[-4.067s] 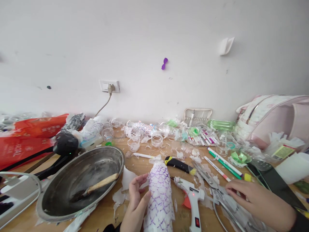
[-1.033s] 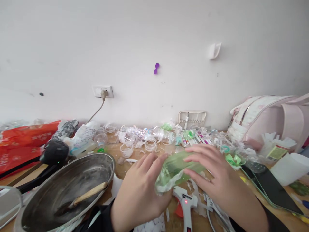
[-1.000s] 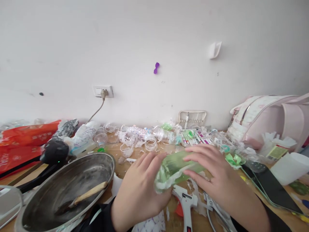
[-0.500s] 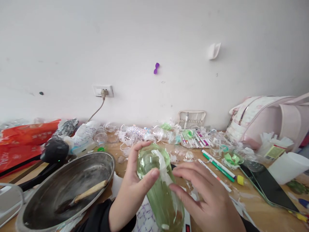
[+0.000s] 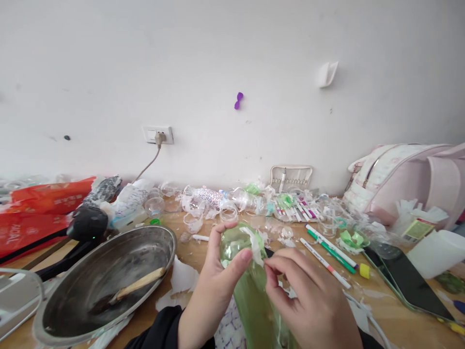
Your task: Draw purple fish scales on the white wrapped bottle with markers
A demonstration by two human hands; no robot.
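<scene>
A clear green plastic bottle (image 5: 250, 295) is tilted between my hands at the bottom middle. My left hand (image 5: 216, 283) is wrapped round its upper end, with the thumb on its near side. A strip of wet white paper (image 5: 254, 245) lies along the rounded end. My right hand (image 5: 308, 295) pinches the lower end of this strip between thumb and forefinger, beside the bottle. Under the bottle lies a white piece with purple scale-like lines (image 5: 230, 325), partly hidden.
On the left stands an oval metal basin (image 5: 145, 237) holding a wooden-handled brush (image 5: 141, 283). Markers (image 5: 332, 254), a phone (image 5: 414, 271) and a white cup (image 5: 438, 252) lie right. Plastic scraps and a scale-patterned bottle (image 5: 207, 196) line the wall.
Both hands and the bottle have moved a little right in the view. My right fingers have closed into a pinch on the paper strip. The whole view has shifted slightly.
</scene>
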